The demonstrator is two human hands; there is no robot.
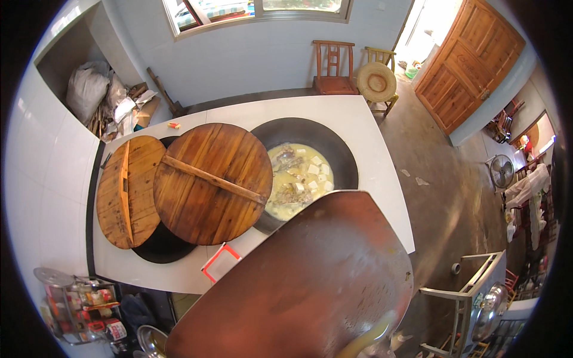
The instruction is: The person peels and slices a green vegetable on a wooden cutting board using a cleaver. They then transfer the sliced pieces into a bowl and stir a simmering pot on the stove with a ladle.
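Observation:
Neither of my hands is plainly in view. Very near the camera, a large reddish-brown, glossy, blade-like thing (304,277) with a thin pale rim fills the lower middle; what holds it is hidden. A pale yellowish streak crosses its lower right part. Beyond it, a big dark wok (344,152) is set in the white counter (385,192). Yellowish broth (286,179) with white tofu-like cubes (313,169) and darker pieces lies in the wok. To its left, a round wooden lid (215,210) overlaps a second wooden lid (109,197), both over another dark pan (168,246).
A red-edged card or packet (221,264) and a small red-and-yellow item (174,125) lie on the counter. Seasoning bottles (100,308) and a metal bowl (152,340) stand lower left. Two chairs (335,85), a wooden door (470,67), a fan (501,171) and a metal-framed stand (465,294) are beyond.

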